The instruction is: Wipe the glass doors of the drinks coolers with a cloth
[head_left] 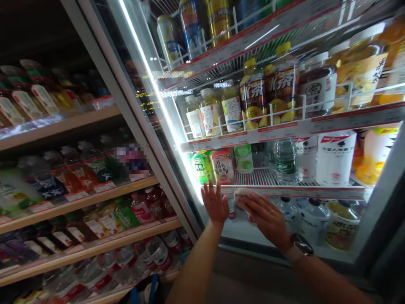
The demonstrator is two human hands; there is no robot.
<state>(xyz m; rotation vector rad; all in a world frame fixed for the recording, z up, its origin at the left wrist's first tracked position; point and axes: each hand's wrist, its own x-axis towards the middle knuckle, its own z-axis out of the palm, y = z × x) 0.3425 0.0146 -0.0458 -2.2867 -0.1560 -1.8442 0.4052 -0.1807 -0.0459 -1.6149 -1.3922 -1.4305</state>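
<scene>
My left hand is raised with its fingers spread, apparently flat against the glass front of a lit drinks cooler. Beneath the fingers of my right hand is a crumpled white cloth, pressed at the level of the lower shelf edge. A dark watch sits on the right wrist. Just behind my left fingertips, inside the cooler, stand a green drink bottle and a pinkish-red one. Part of a small bottle shows between my hands.
Large jugs stand on the cooler floor at right. Iced tea bottles fill the middle shelf, with cans above. At left, wooden shelves hold rows of bottles. A dark bag with blue straps is at the bottom.
</scene>
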